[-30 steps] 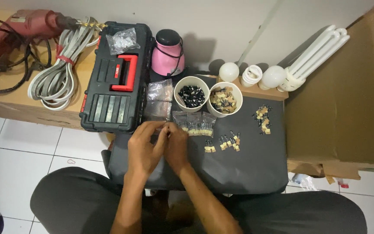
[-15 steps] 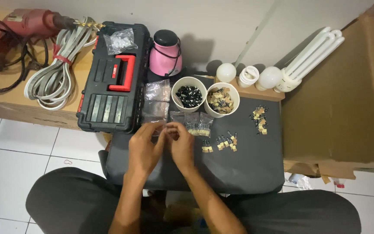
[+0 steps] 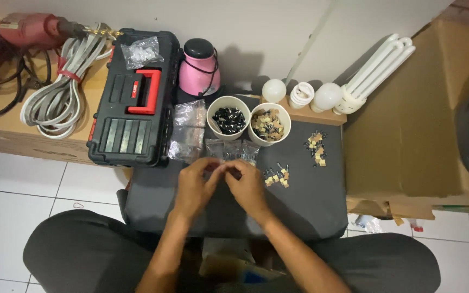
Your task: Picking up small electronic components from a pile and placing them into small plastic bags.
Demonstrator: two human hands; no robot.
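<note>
- Left hand [image 3: 194, 187] and right hand [image 3: 245, 184]: as a second ago, I keep both meeting fingertip to fingertip, pinching a small part [image 3: 225, 169] too tiny to identify.
- Part's place: above the dark counter [image 3: 321, 206], near the clear bags [image 3: 232, 149] and two cups [image 3: 229, 118].
- Work continues in place.

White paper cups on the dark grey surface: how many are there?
2. One white paper cup of black parts stands beside the white paper cup of tan parts, both just beyond the fingers. None seem hidden.
</note>
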